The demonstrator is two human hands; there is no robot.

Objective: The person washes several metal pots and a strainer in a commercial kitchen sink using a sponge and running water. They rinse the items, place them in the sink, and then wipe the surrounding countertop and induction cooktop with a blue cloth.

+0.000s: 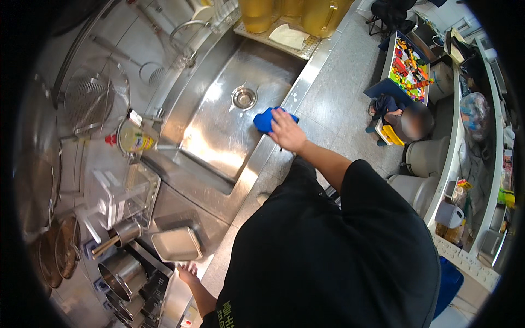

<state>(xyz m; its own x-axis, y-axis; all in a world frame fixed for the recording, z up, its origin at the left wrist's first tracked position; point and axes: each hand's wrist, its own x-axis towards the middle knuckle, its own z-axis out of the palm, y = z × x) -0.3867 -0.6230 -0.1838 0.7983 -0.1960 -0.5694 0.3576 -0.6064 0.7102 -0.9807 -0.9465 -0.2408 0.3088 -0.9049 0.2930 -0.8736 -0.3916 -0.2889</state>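
Observation:
My right hand point(287, 131) lies over a bunched blue cloth point(264, 121) at the near rim of a stainless steel sink point(229, 78), fingers spread flat across it. Inside the sink is a round drain point(244, 98), and its bottom looks wet and shiny. My left hand point(188, 272) is low at the left, at the counter's front edge, with its fingers apart beside a shallow rectangular metal pan point(178, 244); whether it touches the pan I cannot tell.
Yellow-tinted containers point(320, 16) and a folded cloth point(289, 36) sit on a perforated tray point(303, 51). Clear plastic containers point(123, 197), a dish soap bottle point(137, 139) and metal pots point(123, 272) stand along the wall. Behind, a seated person point(414, 121) is by a toy-block table point(410, 69).

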